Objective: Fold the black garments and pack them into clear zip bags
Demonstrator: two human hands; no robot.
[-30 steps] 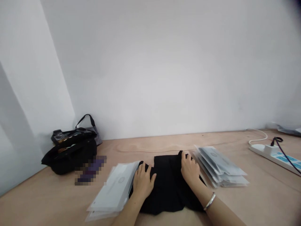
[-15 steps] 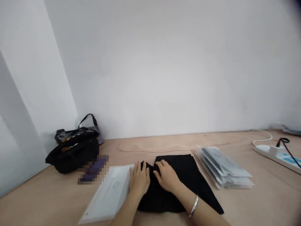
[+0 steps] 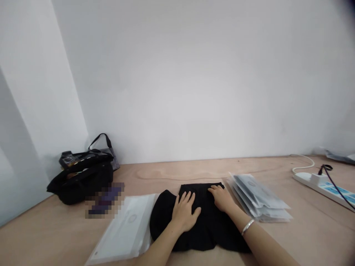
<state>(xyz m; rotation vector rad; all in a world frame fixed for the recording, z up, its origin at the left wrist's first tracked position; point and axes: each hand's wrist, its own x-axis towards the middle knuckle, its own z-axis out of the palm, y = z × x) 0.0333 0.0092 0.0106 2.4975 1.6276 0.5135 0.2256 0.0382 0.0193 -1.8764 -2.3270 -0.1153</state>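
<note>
A black garment (image 3: 199, 218) lies on the desk (image 3: 172, 173) right in front of the person, folded into a rough block with a squared far edge and a rounded bulge at its left. Both hands rest flat on top of it: the left hand (image 3: 185, 212) with fingers spread near the middle, the right hand (image 3: 222, 197) at the far right corner, neither grip clenched nor pinching cloth, just pressing palm down. Judging from how it lies, the folding looks mostly done; the left bulge and the uneven near hem seem to need tidying, and the garment is not yet inside any bag. Just left of it, touching its edge, lies 1 flat white bag (image 3: 124, 231), apparently empty. To the right, near but apart, sits a fanned stack of bags (image 3: 257, 199) with dark contents; how many I cannot count. Farther out are a black handbag (image 3: 80, 177) by the wall, a blurred-out patch beside it that cannot be read, and a power strip (image 3: 321, 183) with cables at far right. The garment's kind is hard to make out, and both forearms are cut off at the bottom edge.
</note>
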